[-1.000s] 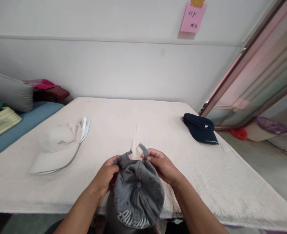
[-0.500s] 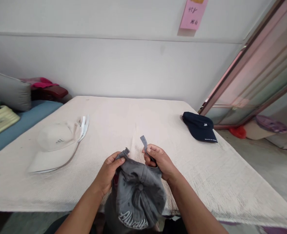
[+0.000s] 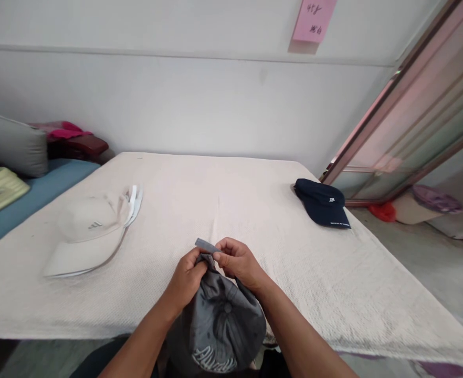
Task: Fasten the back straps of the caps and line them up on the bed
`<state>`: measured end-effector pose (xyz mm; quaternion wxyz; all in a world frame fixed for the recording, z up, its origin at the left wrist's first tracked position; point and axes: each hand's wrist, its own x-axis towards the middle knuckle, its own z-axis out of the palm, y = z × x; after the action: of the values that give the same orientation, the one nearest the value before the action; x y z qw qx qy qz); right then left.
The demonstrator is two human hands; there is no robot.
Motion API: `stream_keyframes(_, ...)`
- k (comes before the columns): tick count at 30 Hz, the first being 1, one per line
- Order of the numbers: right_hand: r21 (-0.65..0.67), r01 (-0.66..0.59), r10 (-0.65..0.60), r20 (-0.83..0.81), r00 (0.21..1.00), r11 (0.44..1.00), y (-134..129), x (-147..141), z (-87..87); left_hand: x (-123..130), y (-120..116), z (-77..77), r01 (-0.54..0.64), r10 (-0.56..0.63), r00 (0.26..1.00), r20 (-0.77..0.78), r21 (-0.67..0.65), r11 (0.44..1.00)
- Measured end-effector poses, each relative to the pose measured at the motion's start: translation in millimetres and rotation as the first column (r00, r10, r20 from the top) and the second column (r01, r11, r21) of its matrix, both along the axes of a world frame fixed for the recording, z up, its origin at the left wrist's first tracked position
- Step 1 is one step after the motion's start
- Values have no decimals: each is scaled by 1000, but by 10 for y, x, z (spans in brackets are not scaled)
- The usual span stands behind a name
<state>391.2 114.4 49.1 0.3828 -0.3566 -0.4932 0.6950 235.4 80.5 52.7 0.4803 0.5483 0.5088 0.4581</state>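
Note:
A grey baseball cap hangs at the near edge of the table, its brim toward me and white raised lettering on its front. My left hand pinches the cap's back edge beside one end of the opening. Between the fingers of my right hand is the loose grey strap, its free end pointing left above my left fingertips. The two hands almost touch. Whether the strap passes through the buckle is hidden by my fingers.
A cream cap with pale straps lies at the left on the cloth-covered table. Toward the right edge lies a navy cap. A white wall with a pink note stands behind. Cushions are at far left.
My right hand has brought the strap leftward, up to my left hand. The strap's end has swung from upright to pointing left, and the cap's back opening has narrowed.

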Motion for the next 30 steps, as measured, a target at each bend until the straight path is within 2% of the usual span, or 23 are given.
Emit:
stream_keyframes(3,-3,-28,28,-2,1000,1000,-6,9,25,14,6,-16,-25,29,998,-61,59,998)
stream_keyframes(8,8,-67,67,24,997,998,-15,18,31,37,-6,-19,-42,49,994,-93,69,997)
stream_keyframes(16,-30,-56,55,-51,997,998,26,56,4,50,-35,38,-26,29,996,89,-31,999)
stream_keyframes(22,-1,-89,89,-50,995,996,12,65,17,31,-32,16,-69,72,995,76,-40,997)
stream_keyframes(26,-12,-40,40,-35,999,999,24,62,-8,20,-40,3,-38,41,998,55,-54,998)
stream_keyframes(30,-41,-45,43,-58,997,998,35,56,-15,19,-47,-2,-28,36,995,91,-85,996)
